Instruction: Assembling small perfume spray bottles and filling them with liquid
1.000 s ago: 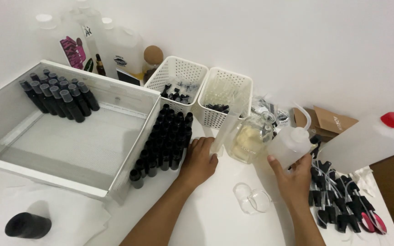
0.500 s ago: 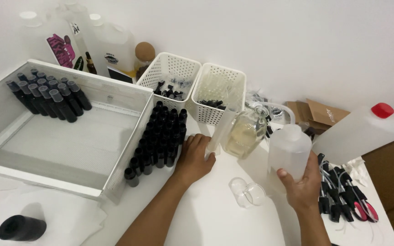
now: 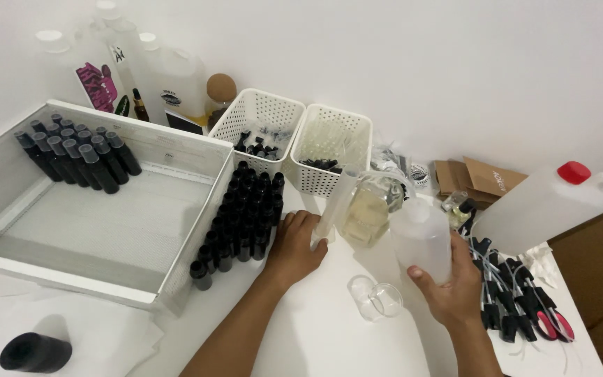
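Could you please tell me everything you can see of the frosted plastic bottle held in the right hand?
The frosted plastic bottle is a translucent, whitish cylinder with rounded shoulders, seemingly soft plastic. Whether it has a cap cannot be told. It is held roughly upright above the white table, gripped from below and behind by the right hand, thumb across its lower front. It sits just right of a glass flask of pale yellow liquid.

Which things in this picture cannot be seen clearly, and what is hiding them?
- Head view: the base of the measuring cylinder is covered by the left hand.
- The lower part of the translucent bottle is hidden by the right hand.
- The contents of the two white baskets are mostly screened by their walls.
- The black spray caps are too small to count.
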